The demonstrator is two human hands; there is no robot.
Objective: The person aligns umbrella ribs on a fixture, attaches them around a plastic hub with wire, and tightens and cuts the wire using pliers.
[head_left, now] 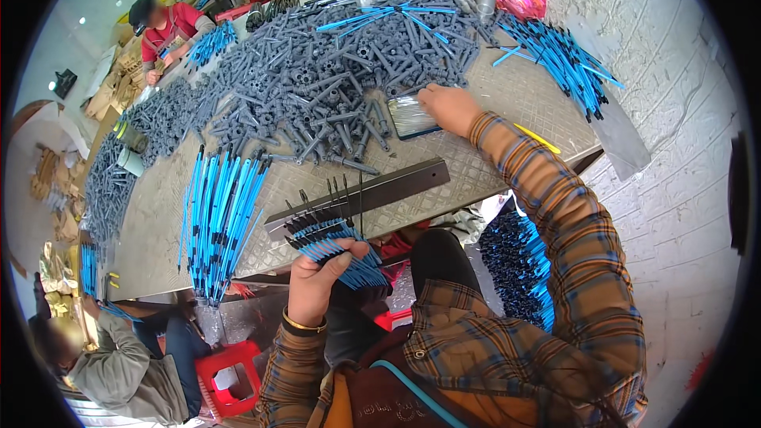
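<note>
My left hand (315, 279) is closed around a fanned bundle of thin blue rods (321, 250) with black ends, held at the table's near edge. Several of the black tips point up past a dark metal bar (396, 189) lying on the table. My right hand (450, 109) reaches across to a shallow dark-rimmed tray (418, 135) of fine, shiny, needle-like pieces (411, 115). Its fingers are bent together over the tray's right side, and whatever lies between them is too small to make out.
A large heap of grey plastic parts (301, 83) covers the table's far side. More blue rods lie at left (222, 214) and far right (559, 59). A yellow tool (537, 139) rests by my right forearm. Other people sit at far left and lower left, near a red stool (230, 376).
</note>
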